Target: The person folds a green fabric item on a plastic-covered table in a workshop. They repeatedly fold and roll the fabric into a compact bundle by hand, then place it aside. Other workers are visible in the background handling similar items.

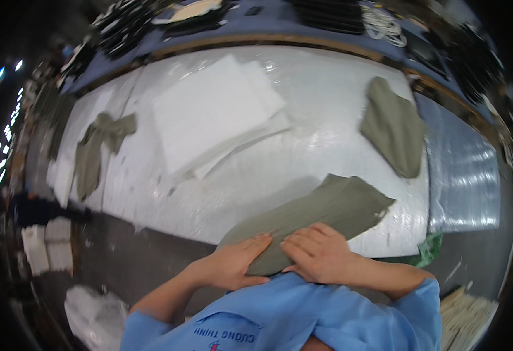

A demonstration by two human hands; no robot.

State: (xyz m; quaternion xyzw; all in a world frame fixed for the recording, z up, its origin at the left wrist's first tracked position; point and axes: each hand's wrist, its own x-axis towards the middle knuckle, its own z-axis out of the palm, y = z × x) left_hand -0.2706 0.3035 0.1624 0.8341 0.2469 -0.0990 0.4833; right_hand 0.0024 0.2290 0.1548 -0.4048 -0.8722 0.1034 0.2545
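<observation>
An olive-green piece of fabric (321,207) lies slanted across the near edge of the table, its near end reaching my body and its far end toward the right. On its left part rests my left hand (236,260), with its fingers over the cloth and the thumb at the near edge. Beside it, my right hand (317,253) holds the cloth from above, its fingers slightly bent and the thumb by the near edge. The underside of the cloth is hidden. Another olive-green fabric piece (394,128) is at the table's right, and a crumpled green garment piece (95,149) lies at the left.
White sheets (209,111) are stacked on the plastic-covered table (321,117). Along the far side runs a blue surface (256,23) with dark stacks (326,14) and a white cord coil (383,26). A white plastic bag (95,316) sits lower left; green plastic (430,248) hangs at the right.
</observation>
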